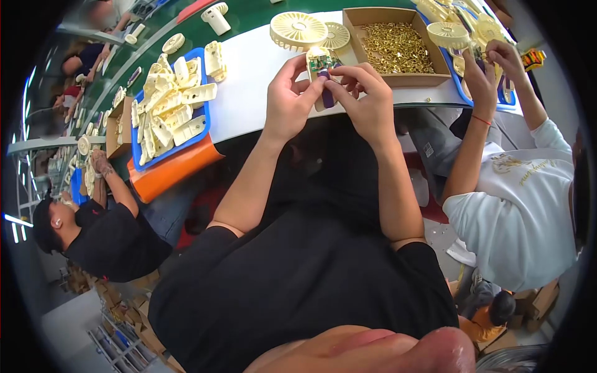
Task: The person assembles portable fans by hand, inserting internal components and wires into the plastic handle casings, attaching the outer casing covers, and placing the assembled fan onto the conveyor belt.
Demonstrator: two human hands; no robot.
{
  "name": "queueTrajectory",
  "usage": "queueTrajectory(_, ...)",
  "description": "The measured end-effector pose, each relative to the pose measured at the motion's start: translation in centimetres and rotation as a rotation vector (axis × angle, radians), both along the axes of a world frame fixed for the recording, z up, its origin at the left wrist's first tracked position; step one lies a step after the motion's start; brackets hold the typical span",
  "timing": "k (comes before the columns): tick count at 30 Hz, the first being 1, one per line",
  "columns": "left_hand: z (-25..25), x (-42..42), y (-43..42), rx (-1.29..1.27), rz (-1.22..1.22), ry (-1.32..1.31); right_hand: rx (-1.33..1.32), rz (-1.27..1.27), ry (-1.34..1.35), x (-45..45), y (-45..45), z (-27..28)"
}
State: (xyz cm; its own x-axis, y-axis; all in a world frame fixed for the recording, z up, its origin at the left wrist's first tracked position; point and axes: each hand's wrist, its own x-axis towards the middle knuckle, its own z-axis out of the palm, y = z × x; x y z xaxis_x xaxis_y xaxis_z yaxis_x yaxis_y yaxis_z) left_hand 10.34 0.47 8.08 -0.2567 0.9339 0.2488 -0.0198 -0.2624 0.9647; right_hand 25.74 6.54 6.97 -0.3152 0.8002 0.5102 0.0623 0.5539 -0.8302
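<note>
Near the table's front edge, my left hand (291,96) is closed round a cream fan handle (315,53) with a green circuit board (320,62) in its open shell. My right hand (364,96) has its thumb and forefinger pressed at a purple piece (328,92) on the lower part of the handle. What those right fingers grip is too small to make out. Just beyond the handle lies a round cream fan cage (298,31), and a second ribbed disc (336,36) is beside it.
A blue tray (204,118) of cream shells stands at left on an orange sheet (171,166). At right is a cardboard box (398,79) of small brass parts (398,48). Co-workers sit on both sides; the right one's hands (482,74) hold fan parts.
</note>
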Motion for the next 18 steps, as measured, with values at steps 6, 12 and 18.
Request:
queueTrajectory(6,-0.2,0.0,-0.4,0.007,-0.061,-0.035,-0.254,0.157,0.148,0.3,1.7,-0.9)
queueTrajectory(12,0.0,-0.7,-1.0,-0.041,-0.147,-0.093,-0.658,0.351,0.248,1.4,1.9,0.2)
queueTrajectory(18,-0.5,-1.3,-1.4,-0.061,-0.264,-0.079,-0.930,0.672,0.185,3.3,3.8,1.3)
